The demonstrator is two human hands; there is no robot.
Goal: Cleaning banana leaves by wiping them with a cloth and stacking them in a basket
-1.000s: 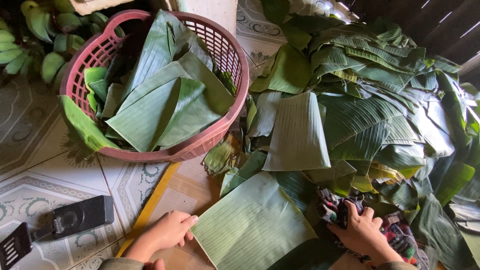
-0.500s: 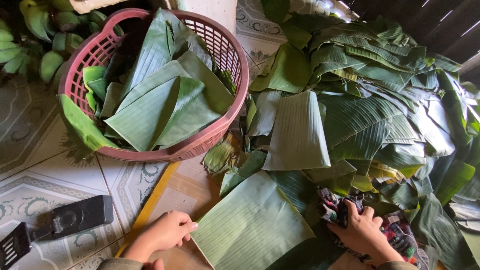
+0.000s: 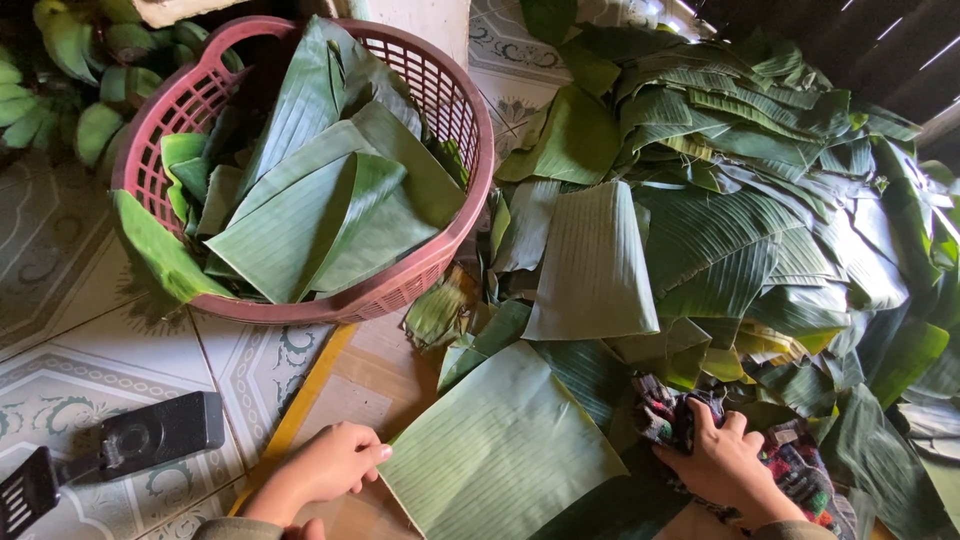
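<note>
A pale green banana leaf piece (image 3: 500, 450) lies flat in front of me on a wooden board (image 3: 370, 385). My left hand (image 3: 330, 465) rests on the board with its fingertips at the leaf's left edge. My right hand (image 3: 725, 465) presses down on a colourful patterned cloth (image 3: 680, 415) at the leaf's right side, fingers closed over it. A red plastic basket (image 3: 440, 100) at the upper left holds several folded leaf pieces (image 3: 320, 200).
A large heap of dark green banana leaves (image 3: 750, 190) fills the right side. A bunch of green bananas (image 3: 70, 70) sits at the far left top. A black handled tool (image 3: 120, 445) lies on the patterned tile floor (image 3: 60, 330) at lower left.
My left hand has slid slightly right toward the leaf's edge. My right hand stays on the cloth, barely shifted.
</note>
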